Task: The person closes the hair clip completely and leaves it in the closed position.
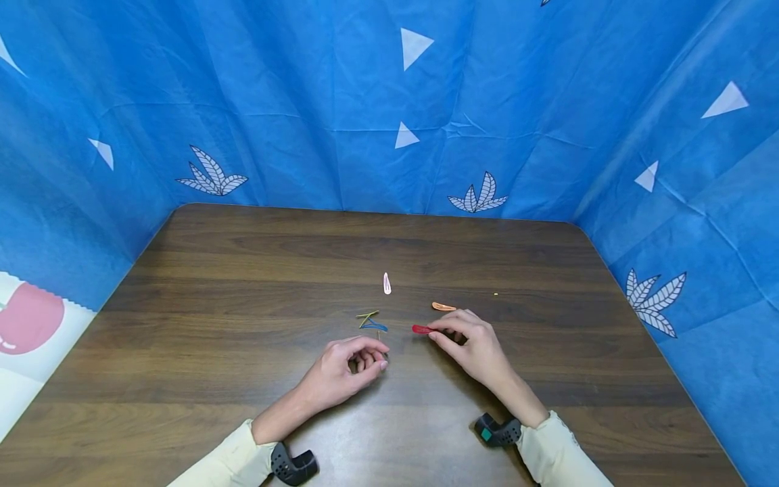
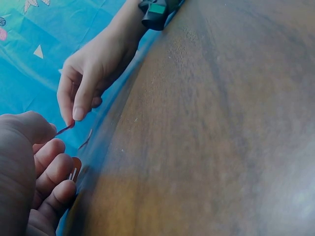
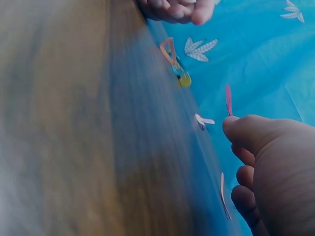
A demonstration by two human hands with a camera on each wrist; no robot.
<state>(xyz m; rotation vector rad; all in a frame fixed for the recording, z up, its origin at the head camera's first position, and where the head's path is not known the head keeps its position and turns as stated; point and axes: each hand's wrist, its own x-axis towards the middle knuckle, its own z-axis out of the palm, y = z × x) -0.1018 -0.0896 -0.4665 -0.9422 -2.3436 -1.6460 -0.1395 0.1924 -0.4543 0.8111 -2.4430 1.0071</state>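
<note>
Wrist cams nearest | right hand [image 1: 471, 345] pinches red hair clip [image 1: 421, 329] by its tip, lifted to pick | orange clip [image 1: 443, 307] just beyond the pinch | left hand [image 1: 347, 368] loosely curled, empty, beside clip pile [image 1: 371, 320] | pink clip [image 1: 386, 283] farther out

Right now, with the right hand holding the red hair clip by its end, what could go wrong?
1. The right hand pinches the red hair clip only at one end, so it may slip or snap out of the fingertips.
2. The orange clip lies just beyond that hand; a small movement could knock it away.
3. The left hand rests close to the pile of thin clips and might scatter them.
</note>
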